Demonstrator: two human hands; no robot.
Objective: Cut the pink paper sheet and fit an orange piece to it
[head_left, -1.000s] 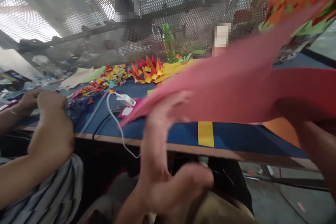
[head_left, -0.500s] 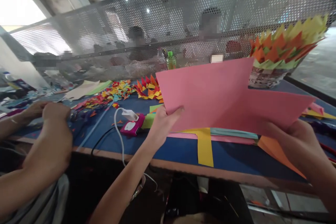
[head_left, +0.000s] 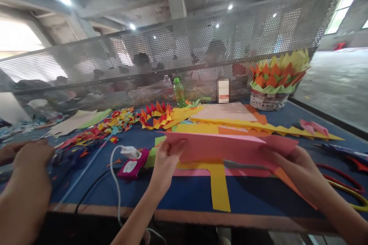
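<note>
A sheet of pink paper (head_left: 218, 148), seen nearly edge-on, is held by both hands above the table. My left hand (head_left: 169, 155) pinches its left end, thumb on top. At the other end my right hand (head_left: 293, 164) grips the narrower part of the sheet, its fingers partly hidden. Beneath the paper lie stacked coloured sheets, among them a yellow strip (head_left: 220, 191) pointing toward me and an orange sheet (head_left: 296, 185) beside my right hand.
A magenta power block (head_left: 133, 164) with a white plug and cable lies left of my hand. Behind stand a paper-trimmed basket (head_left: 268, 99), a green-capped bottle (head_left: 178, 93) and paper scraps (head_left: 120, 120). A co-worker's arms (head_left: 28, 172) are at left. Scissors-like handles (head_left: 345, 187) lie at right.
The pink sheet has come down and tipped from facing me to nearly edge-on, both hands still holding it. The view has tilted upward, showing more ceiling.
</note>
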